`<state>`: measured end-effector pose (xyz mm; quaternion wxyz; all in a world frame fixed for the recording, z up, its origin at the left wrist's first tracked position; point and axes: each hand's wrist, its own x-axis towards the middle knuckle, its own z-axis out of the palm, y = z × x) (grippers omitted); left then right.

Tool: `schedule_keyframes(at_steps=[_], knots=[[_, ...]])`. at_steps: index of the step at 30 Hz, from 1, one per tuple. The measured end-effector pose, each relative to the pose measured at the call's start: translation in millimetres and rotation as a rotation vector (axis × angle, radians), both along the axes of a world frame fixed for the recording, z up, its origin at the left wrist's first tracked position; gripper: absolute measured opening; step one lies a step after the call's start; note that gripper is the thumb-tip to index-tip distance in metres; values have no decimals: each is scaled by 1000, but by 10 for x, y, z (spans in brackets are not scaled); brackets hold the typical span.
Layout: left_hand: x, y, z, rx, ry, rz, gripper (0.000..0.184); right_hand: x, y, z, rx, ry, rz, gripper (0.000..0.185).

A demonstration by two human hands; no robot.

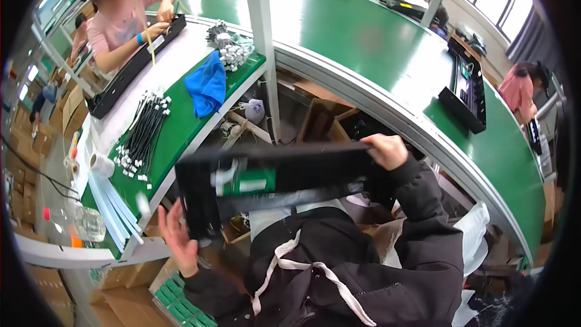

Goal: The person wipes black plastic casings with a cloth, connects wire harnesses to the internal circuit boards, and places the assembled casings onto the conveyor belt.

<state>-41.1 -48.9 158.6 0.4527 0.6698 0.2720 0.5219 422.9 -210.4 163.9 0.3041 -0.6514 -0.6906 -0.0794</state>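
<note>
Status, ref. datum = white post (261, 30): the black housing (302, 160) is held off the desks, nearside of the post, tilted, in front of the torso. My R hand (389, 150) is clamped on its R end, fingers over the upper edge. My L hand (177, 236) is just beside the opp. end, fingers spread apart; contact w/ the housing can't be confirmed. Progress, as judged: the green PCB (253, 181) sits inside the housing w/ a white part at one side, so at least that item appears fitted; whether it is fixed or wired, I cannot verify. The interior is exposed, no cover seen on it. On the L desk (172, 139), L of the post, the cable bundle (148, 130) lies loose, w/ the blue cloth (207, 85) nearer the post; these are apart from the unit. A second housing (467, 94) rests on the curved desk (369, 36), well R of the post. Vis. limits: the unit is motion-blurred, so PCB label, conns. and fasteners are illegible; its underside is hidden, my R thumb is hard to make out, and the bins below the post are partly obscured by desk edges and the unit.
</note>
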Motion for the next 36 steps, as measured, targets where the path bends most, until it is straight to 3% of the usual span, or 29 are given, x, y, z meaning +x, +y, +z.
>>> schedule_keyframes(at_steps=[1,2,3,5,7,9,11,13,15,19,20,23,27,29,31,34,36], knots=[[91,-14,148,-42,-24,69,93,72,-40,94,76,79,-81,17],[86,119,80,-92,-193,14,87,115,-65,214,120,103,-205,15],[148,187,134,-99,-197,17,76,162,-86,291,163,130,-332,14],[346,349,110,-61,-95,57,55,375,-64,324,154,256,-619,20],[648,505,133,-127,-39,95,41,563,-25,467,120,247,-696,26],[972,780,178,51,236,151,36,727,29,631,194,192,-644,25],[1349,1021,268,274,428,270,39,948,150,750,193,52,-752,25],[1693,1391,131,640,532,545,47,1402,326,731,-2,46,-867,32],[1950,1554,151,622,685,671,52,1829,543,637,-77,26,-946,39],[2217,1790,101,453,913,806,54,2392,990,518,-123,37,-1015,30],[2235,1806,96,465,852,818,45,2438,1092,575,-219,55,-1041,30],[2243,1901,61,463,711,743,39,2878,1394,440,-179,135,-1066,34],[2204,1903,266,449,318,633,32,2799,1632,503,123,56,-1088,31],[2159,1872,441,464,244,657,31,2098,1647,819,364,-93,-866,31],[2131,1819,609,435,213,682,31,1084,1741,1029,291,563,-402,35],[2161,1395,987,569,192,673,34,-113,1945,859,-219,1302,306,48],[2170,955,1094,729,234,518,40,-681,1989,817,-495,1771,768,52]])
